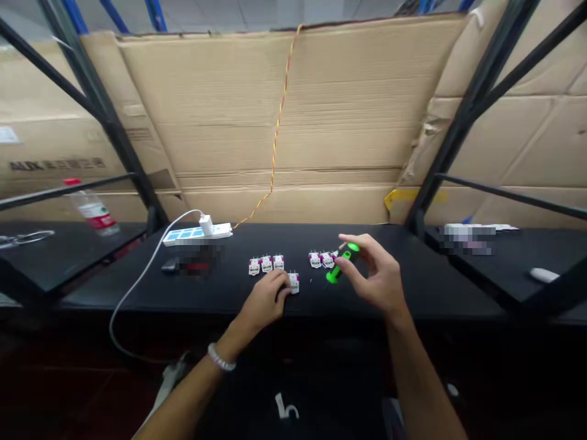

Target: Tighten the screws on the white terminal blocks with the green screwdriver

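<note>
My right hand (373, 275) grips a green and black screwdriver (342, 264) by its handle, tilted above the black table (413, 287). My left hand (268, 299) rests on the table with its fingers pinched on a small white and magenta connector (294, 282). A row of three like connectors (266, 264) lies just beyond my left hand. Another short row of connectors (321, 260) sits right behind the screwdriver tip.
A white power strip (197, 233) with a plugged charger and white cable lies at the back left. A plastic bottle (93, 211) stands on the left table. Cardboard sheets (284, 122) wall off the back, with a red-yellow wire hanging down. Black frame struts rise on both sides.
</note>
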`<state>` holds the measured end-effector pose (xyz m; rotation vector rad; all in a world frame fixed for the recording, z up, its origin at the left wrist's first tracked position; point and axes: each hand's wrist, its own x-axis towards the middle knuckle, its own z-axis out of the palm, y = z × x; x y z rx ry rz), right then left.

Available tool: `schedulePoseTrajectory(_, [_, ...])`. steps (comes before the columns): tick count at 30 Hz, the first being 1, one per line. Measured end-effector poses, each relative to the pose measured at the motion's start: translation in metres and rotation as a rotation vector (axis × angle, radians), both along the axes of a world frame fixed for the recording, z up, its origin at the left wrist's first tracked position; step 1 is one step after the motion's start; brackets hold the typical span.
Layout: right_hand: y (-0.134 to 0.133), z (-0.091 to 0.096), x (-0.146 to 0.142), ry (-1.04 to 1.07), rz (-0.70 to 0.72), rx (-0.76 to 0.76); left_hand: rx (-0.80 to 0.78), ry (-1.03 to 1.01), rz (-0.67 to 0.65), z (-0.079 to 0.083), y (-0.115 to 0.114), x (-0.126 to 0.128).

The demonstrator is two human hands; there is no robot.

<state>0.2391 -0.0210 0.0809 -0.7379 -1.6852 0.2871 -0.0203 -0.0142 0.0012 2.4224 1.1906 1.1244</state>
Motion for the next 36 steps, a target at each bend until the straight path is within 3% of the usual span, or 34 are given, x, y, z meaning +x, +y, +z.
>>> schedulePoseTrajectory(20, [0.016,-0.018,-0.022,0.18,-0.073,0.016,-0.034,-0.003,-0.011,-0.004,0.002,0.0])
schedulePoseTrajectory(36, [0.026,-0.022,-0.044,0.094,-0.024,0.091,-0.043,0.006,0.007,-0.008,0.002,0.002])
